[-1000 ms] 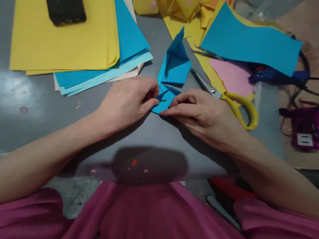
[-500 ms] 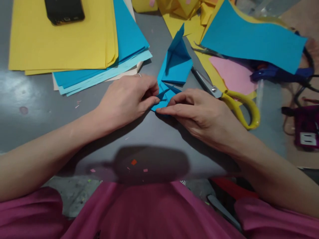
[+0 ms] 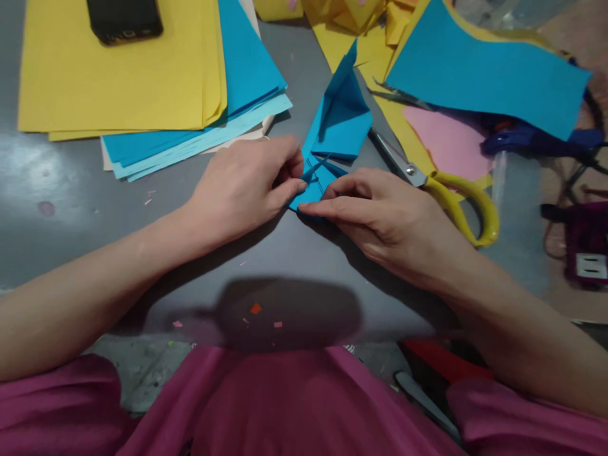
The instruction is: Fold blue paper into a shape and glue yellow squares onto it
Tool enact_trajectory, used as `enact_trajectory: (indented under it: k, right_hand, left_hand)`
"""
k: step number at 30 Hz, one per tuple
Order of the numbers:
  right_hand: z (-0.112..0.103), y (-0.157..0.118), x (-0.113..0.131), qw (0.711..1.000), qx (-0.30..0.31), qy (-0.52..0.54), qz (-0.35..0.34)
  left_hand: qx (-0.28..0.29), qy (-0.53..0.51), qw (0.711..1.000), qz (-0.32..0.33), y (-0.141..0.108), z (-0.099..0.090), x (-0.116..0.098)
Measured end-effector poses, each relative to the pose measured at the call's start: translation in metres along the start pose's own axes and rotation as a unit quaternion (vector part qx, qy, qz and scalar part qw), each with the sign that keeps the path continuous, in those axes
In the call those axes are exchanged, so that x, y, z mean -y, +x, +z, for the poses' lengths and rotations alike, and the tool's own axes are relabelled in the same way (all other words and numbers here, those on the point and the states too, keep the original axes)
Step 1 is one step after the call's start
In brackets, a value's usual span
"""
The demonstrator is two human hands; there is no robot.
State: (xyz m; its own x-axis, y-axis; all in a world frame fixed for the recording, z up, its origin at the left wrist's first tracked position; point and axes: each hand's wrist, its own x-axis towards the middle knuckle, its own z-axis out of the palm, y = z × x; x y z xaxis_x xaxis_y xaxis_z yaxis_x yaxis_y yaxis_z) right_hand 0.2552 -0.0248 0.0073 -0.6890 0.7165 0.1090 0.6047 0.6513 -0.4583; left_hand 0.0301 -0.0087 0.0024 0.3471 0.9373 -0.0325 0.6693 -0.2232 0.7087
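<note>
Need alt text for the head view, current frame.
A person's left hand pinches a folded blue paper on a gray table while the right hand holds its near edge. Yellow-handled scissors lie beyond the right hand, beside pink paper; at upper left, a black device sits on yellow sheets over blue sheets.

Looks like a papercraft workspace; cannot tell whether in a home or a small workshop. Shows as much in the grey table, strewn with tiny paper scraps at seven o'clock. Holds stacked yellow paper and blue paper at ten o'clock, topped by a black device. Has a folded blue piece toward one o'clock. Also has yellow-handled scissors at three o'clock, plus a curved-edged blue sheet and pink paper toward two o'clock.
</note>
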Motion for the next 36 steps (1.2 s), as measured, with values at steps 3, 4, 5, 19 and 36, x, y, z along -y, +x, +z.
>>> enact_trajectory:
  k: [3,4,5,19,36]
  right_hand:
    - [0.0006,0.0007,0.0,1.0,-0.007,0.001,-0.012]
    - [0.0007,0.001,0.0002,1.0,-0.005,0.001,-0.008]
    - [0.0007,0.0013,0.0004,1.0,0.001,-0.001,-0.001]
    - [-0.0006,0.0035,0.0024,0.999,0.03,-0.025,0.009]
    - [0.0011,-0.0009,-0.0045,0.995,-0.02,-0.069,-0.076]
  left_hand:
    - [0.0,-0.001,1.0,0.0,0.0002,0.0009,0.0006]
    - [-0.002,-0.001,1.0,-0.001,0.0002,0.0016,0.0011]
    - [-0.005,-0.001,1.0,0.0,0.0001,0.0023,0.0015]
    - [-0.016,0.037,0.999,0.002,0.002,0.0048,0.0023]
    - [0.021,0.085,0.996,0.003,-0.0035,-0.0022,-0.0038]
